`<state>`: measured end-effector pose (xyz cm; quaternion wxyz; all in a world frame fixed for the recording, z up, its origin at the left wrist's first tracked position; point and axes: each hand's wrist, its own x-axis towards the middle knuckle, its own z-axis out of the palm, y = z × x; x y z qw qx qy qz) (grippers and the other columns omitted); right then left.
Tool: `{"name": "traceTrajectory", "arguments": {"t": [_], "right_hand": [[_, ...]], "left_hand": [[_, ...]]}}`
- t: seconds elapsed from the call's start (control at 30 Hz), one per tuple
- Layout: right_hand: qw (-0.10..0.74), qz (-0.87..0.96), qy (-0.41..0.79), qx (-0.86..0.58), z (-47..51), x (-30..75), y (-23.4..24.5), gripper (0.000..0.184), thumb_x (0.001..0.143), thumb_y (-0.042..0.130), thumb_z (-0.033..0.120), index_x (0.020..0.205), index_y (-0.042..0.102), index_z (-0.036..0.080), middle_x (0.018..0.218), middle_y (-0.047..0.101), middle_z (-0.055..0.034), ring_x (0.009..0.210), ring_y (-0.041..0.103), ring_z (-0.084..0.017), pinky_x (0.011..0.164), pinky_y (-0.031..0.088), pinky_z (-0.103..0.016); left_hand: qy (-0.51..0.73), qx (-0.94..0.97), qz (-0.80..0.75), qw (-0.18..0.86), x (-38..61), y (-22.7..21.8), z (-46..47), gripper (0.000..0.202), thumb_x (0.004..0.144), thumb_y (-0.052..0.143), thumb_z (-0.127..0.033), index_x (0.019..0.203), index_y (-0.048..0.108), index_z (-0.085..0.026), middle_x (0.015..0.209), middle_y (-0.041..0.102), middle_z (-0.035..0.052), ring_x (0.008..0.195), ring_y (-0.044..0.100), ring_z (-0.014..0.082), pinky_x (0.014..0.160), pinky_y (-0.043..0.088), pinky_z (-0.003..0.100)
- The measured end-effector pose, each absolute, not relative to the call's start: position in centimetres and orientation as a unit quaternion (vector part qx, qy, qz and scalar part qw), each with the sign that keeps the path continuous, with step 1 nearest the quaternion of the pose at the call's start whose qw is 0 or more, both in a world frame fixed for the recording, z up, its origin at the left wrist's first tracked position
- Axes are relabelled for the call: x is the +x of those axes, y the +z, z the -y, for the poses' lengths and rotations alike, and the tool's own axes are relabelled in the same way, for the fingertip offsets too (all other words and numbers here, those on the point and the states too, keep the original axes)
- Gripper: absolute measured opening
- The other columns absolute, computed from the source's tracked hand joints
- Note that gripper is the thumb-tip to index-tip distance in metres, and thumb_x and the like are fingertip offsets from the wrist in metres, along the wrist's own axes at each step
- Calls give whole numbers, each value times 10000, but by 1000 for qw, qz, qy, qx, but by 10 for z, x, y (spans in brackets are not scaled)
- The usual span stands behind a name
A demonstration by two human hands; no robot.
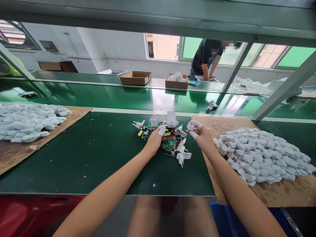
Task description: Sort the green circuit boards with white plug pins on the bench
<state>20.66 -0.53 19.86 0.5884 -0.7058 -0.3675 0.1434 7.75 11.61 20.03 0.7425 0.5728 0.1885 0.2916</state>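
My left hand [155, 140] reaches into a small heap of green circuit boards with white plug parts [170, 140] on the dark green mat, its fingers, with white finger cots, closed on one board. My right hand [201, 133], also wearing white cots, pinches a small white plastic shell [190, 126] just right of the heap. A big pile of white shells [261, 154] lies on a wooden board right beside my right wrist.
Another pile of white shells [27, 121] lies on a board at the left. Beyond runs a green conveyor belt [123, 97] with cardboard boxes [135, 78] behind it. A person in a black shirt [206, 56] works at the far side. Slanted metal struts [283, 90] rise at the right.
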Motion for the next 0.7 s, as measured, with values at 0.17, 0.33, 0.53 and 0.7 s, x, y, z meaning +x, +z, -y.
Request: {"name": "traceTrajectory", "arguments": {"t": [0.17,0.33,0.53,0.7], "right_hand": [[538,390,135,-735,7,200,205,331,665,525,259,985,526,175,911,610,-44,722,578,-161,721,446,-330],[547,417,132,-714,8,196,208,307,680,500,266,971,497,169,930,584,-52,766,538,-147,693,445,-292],[540,443,152,-699,7,199,203,392,699,482,222,1086,462,161,996,558,-67,804,527,-148,742,446,-306],[481,467,126,-731,8,200,205,390,671,468,147,1057,518,168,981,560,-67,798,526,-153,722,441,-292]], "left_hand": [[260,464,-229,815,77,211,-119,282,830,358,-244,976,562,-115,791,640,69,612,621,181,626,520,344],[254,446,-222,829,76,212,-119,275,831,394,-265,1014,549,-131,770,642,56,577,619,173,583,516,311],[327,431,-235,808,73,220,-123,317,837,346,-273,1072,513,-142,716,626,39,541,607,186,546,511,330],[465,425,-260,732,69,227,-136,267,836,347,-283,967,526,-135,719,597,30,565,603,145,538,470,236]]}}
